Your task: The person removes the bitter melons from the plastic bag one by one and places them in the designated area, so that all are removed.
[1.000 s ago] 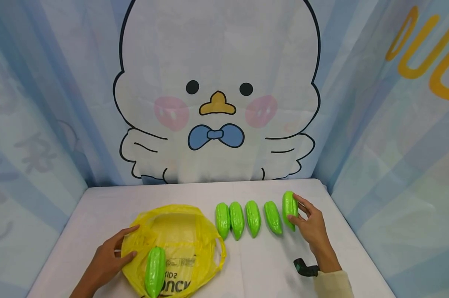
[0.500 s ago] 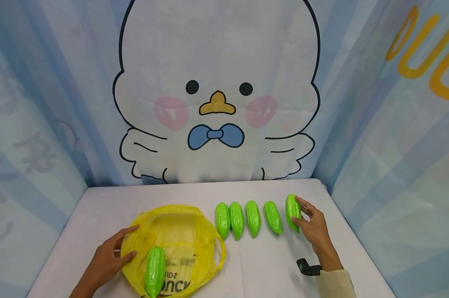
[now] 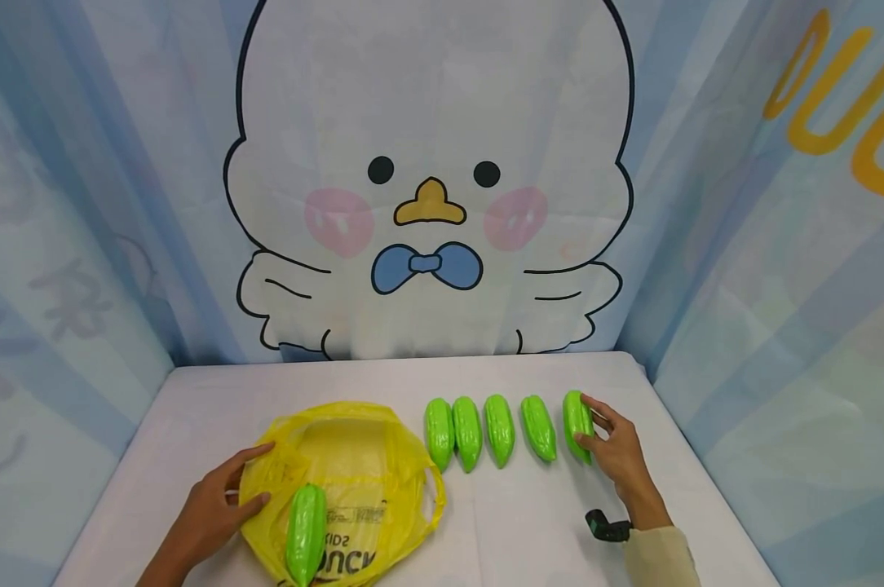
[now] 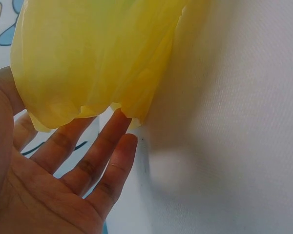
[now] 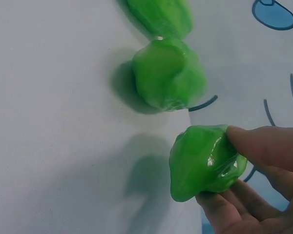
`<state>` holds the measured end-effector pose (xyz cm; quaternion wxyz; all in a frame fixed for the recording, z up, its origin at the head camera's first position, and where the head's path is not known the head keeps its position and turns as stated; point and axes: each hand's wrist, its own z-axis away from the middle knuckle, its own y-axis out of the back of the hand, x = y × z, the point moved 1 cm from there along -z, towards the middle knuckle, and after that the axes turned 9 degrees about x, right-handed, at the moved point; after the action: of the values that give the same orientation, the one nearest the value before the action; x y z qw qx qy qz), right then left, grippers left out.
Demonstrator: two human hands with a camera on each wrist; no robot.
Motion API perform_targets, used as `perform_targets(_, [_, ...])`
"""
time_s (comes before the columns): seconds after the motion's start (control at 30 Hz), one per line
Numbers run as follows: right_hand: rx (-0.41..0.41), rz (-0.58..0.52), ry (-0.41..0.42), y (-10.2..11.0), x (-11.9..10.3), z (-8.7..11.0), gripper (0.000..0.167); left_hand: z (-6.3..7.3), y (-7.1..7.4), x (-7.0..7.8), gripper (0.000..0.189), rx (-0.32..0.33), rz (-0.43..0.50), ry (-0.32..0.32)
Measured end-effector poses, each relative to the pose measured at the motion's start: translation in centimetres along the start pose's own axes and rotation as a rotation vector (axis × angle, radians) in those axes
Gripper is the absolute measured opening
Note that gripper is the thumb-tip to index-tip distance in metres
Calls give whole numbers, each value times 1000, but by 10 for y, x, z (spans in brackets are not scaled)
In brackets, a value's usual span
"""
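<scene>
My right hand (image 3: 618, 456) pinches a glossy, lumpy green cucumber-shaped toy vegetable (image 3: 577, 425) between thumb and fingers, at the right end of a row of such vegetables. In the right wrist view the held vegetable (image 5: 205, 163) appears end-on above its shadow, apart from its neighbour (image 5: 168, 75). At the left, my left hand (image 3: 210, 509) holds the side edge of a yellow plastic bag (image 3: 369, 448), thumb on the near face and fingers behind. The left wrist view shows the bag's crumpled edge (image 4: 97, 63) between that thumb and fingers. Another green vegetable (image 3: 306, 534) lies over the bag's front.
Several more green vegetables (image 3: 499, 430) stand in a row between the bag and my right hand. Everything sits on a white-covered table (image 3: 515, 530). A printed cartoon curtain (image 3: 427, 98) hangs behind the table's far edge, with side curtains left and right.
My right hand has brought the held green vegetable slightly right and nearer to me, widening its gap from the row. My left hand and the bag have stayed put.
</scene>
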<state>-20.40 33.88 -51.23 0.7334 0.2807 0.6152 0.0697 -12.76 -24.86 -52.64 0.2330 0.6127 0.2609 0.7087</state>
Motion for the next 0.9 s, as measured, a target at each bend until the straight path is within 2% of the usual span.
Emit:
perform_targets(0.37, [-18,32,-44,-3,4,-10,77,-1,0,2,73,4,-3,3])
perform_targets(0.9, [-56,47,-23,-7,14,-15,81,0,0,1,73,2,-17,8])
